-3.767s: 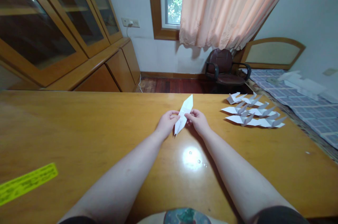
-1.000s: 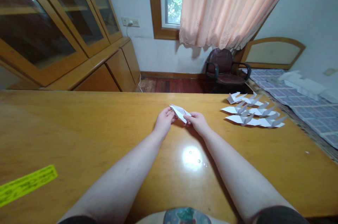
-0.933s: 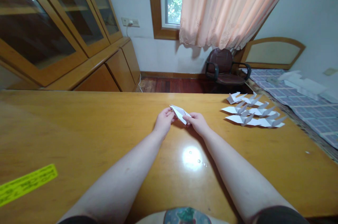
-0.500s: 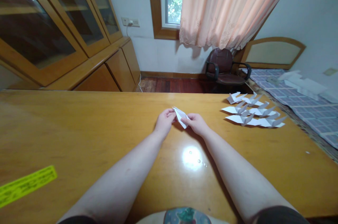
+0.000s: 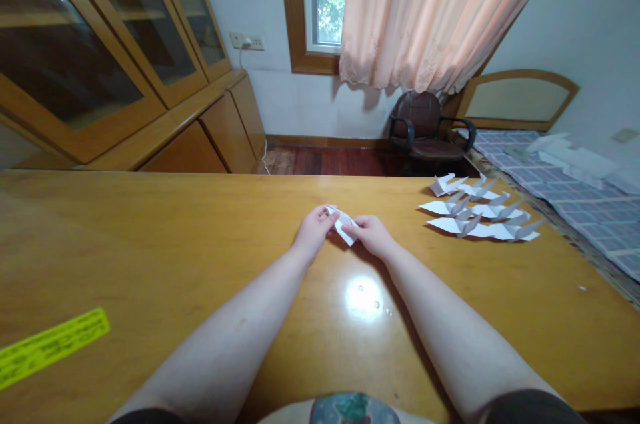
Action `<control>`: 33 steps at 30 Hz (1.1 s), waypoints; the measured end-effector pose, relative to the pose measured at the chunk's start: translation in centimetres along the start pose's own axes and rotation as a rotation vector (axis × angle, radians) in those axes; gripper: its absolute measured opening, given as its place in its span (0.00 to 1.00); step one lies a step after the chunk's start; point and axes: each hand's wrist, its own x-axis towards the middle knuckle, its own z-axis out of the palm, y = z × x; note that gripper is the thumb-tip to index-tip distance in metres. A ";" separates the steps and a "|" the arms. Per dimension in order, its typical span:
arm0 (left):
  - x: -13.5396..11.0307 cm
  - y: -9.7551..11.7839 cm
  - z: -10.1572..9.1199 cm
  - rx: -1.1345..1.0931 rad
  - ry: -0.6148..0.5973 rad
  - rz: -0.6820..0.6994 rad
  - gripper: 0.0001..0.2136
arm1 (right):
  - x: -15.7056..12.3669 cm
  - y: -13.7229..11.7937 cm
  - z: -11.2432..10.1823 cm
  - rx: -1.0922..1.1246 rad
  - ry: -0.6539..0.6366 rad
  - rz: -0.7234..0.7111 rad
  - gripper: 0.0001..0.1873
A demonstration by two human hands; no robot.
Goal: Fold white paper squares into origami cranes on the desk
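Observation:
Between my two hands is a piece of folded white paper (image 5: 345, 228), held just over the wooden table (image 5: 190, 264). My left hand (image 5: 315, 224) pinches its upper left part, with the thumb lying across the top face. On the right side, my right hand (image 5: 369, 233) grips the paper between thumb and fingers. Most of the fingertips underneath are hidden. Off to the right, several folded white paper cranes (image 5: 457, 225) stand in rows near the table's far right part.
A yellow strip with dark writing (image 5: 55, 346) appears at the lower left. Beyond the table are a glass-door cabinet (image 5: 125, 44), an armchair (image 5: 423, 124) and a bed (image 5: 565, 177). A tiny white scrap (image 5: 582, 288) lies at the right.
My left thumb has moved onto the paper's top face, and the paper's upper end has tipped lower and looks wider. My right hand has hardly moved.

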 end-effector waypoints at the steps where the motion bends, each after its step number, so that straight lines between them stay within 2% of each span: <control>1: 0.0 0.0 0.0 0.008 -0.014 0.005 0.19 | 0.0 0.0 0.0 -0.003 -0.008 -0.002 0.22; 7: 0.2 0.0 0.0 0.121 0.050 0.012 0.10 | 0.1 0.2 0.0 -0.034 -0.036 -0.002 0.21; 13: 0.2 0.0 -0.3 0.144 0.095 0.050 0.12 | 0.2 0.2 0.0 0.030 -0.039 -0.015 0.23; 17: 0.4 -0.3 -0.5 0.149 0.129 0.068 0.14 | -0.1 -0.1 0.0 0.062 -0.110 -0.012 0.22; 22: 0.5 -0.4 -0.3 0.061 0.062 0.057 0.15 | 0.2 0.3 0.1 0.093 -0.064 -0.023 0.22; 25: 0.3 -0.2 0.1 0.013 -0.025 0.044 0.21 | 0.4 0.6 0.1 0.082 0.008 -0.047 0.22; 27: 0.0 -0.1 0.4 0.050 -0.099 0.036 0.23 | 0.5 0.8 0.1 0.057 0.058 -0.069 0.23; 29: -0.1 -0.1 0.4 0.126 -0.140 0.033 0.19 | 0.6 0.9 0.0 0.028 0.090 -0.080 0.22; 33: -0.1 -0.2 0.2 0.193 -0.065 0.006 0.13 | 0.6 1.1 0.0 -0.007 0.090 -0.081 0.22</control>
